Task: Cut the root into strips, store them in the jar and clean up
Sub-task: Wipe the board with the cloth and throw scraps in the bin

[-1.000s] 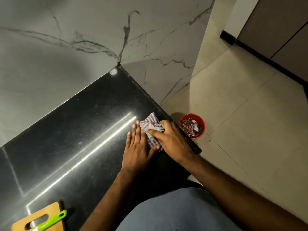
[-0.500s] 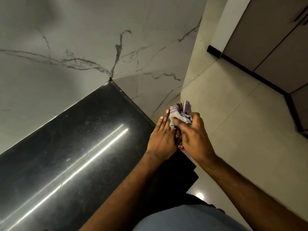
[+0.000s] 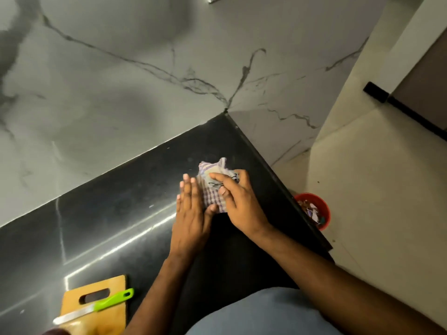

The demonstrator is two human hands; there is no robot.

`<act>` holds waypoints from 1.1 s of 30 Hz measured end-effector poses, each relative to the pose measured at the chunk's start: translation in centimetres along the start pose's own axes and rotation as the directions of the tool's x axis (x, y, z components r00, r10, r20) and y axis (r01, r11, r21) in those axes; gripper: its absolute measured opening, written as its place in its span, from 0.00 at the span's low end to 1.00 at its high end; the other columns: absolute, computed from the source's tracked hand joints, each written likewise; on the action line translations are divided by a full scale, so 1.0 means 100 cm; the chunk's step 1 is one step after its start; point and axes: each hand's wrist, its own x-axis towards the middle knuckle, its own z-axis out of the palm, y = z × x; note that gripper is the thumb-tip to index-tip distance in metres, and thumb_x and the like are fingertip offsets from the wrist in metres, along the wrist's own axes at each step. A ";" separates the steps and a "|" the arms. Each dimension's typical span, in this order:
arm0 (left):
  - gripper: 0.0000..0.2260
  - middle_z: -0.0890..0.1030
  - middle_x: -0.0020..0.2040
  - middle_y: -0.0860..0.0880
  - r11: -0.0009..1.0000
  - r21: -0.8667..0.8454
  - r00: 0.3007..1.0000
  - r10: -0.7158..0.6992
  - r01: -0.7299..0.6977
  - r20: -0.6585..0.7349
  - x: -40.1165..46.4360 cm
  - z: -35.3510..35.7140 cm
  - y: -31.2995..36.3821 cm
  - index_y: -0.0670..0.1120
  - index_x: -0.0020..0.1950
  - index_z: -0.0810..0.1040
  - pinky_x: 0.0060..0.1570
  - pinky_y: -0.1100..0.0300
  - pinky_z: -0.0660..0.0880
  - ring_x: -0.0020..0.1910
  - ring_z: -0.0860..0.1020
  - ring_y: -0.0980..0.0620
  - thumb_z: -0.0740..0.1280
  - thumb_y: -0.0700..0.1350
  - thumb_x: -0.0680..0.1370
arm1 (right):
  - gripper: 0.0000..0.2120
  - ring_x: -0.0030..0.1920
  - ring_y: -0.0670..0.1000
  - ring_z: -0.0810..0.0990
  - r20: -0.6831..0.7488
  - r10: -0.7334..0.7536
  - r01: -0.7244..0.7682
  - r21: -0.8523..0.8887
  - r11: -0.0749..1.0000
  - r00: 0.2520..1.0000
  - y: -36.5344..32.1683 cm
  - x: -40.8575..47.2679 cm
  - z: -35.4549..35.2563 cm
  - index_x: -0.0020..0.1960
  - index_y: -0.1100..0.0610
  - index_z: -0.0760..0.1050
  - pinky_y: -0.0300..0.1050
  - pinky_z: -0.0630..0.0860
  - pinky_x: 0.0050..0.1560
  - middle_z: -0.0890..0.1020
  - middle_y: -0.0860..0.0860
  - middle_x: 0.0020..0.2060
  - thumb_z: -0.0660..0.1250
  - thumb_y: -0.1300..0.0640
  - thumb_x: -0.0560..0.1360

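Both our hands have come back from over the floor, where they were half a second ago, and are on the black worktop (image 3: 101,213) again, with the cloth between them.

Nearest to us, at the lower left, the wooden cutting board (image 3: 96,310) lies flat on the worktop, and the green-handled knife (image 3: 96,307) rests across it, blade pointing left.

Further out, our left hand (image 3: 191,221) lies with fingers straight and together, its edge against the left side of the checked cloth (image 3: 212,187); it grips nothing. Our right hand (image 3: 239,201) has its fingers curled over the bunched cloth and pinches it from the right, the thumb lying on the fabric. The cloth sits on the worktop near the right edge.

Past that edge, down on the tiled floor (image 3: 375,177), the red bin (image 3: 324,209) stands just beside the worktop, partly hidden by it, with mixed scraps inside.

Beyond the hands, the marble wall (image 3: 121,81) with dark veins rises behind the worktop.
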 end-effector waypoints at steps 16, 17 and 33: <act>0.24 0.46 0.83 0.47 0.927 0.174 0.912 -0.362 0.331 0.192 0.020 -0.037 -0.127 0.48 0.82 0.52 0.78 0.46 0.42 0.81 0.43 0.46 0.51 0.50 0.86 | 0.13 0.49 0.57 0.84 0.379 0.344 -0.489 0.412 0.769 0.859 0.008 0.080 0.181 0.46 0.43 0.71 0.64 0.79 0.51 0.83 0.55 0.49 0.71 0.46 0.66; 0.25 0.45 0.83 0.47 0.935 0.178 0.916 -0.341 0.307 0.210 0.028 -0.035 -0.123 0.48 0.82 0.51 0.78 0.46 0.42 0.81 0.43 0.46 0.51 0.50 0.86 | 0.12 0.49 0.58 0.84 0.368 0.383 -0.523 0.453 0.722 0.847 0.011 0.083 0.176 0.47 0.44 0.71 0.64 0.78 0.51 0.83 0.56 0.49 0.71 0.48 0.66; 0.25 0.50 0.83 0.46 0.964 -0.098 0.848 0.265 -0.248 0.458 0.083 0.069 0.082 0.50 0.82 0.50 0.77 0.49 0.40 0.81 0.44 0.47 0.52 0.50 0.86 | 0.24 0.59 0.52 0.73 -0.254 0.300 -0.363 -0.259 0.895 0.920 0.063 0.020 -0.056 0.68 0.53 0.73 0.36 0.71 0.62 0.66 0.51 0.59 0.65 0.66 0.74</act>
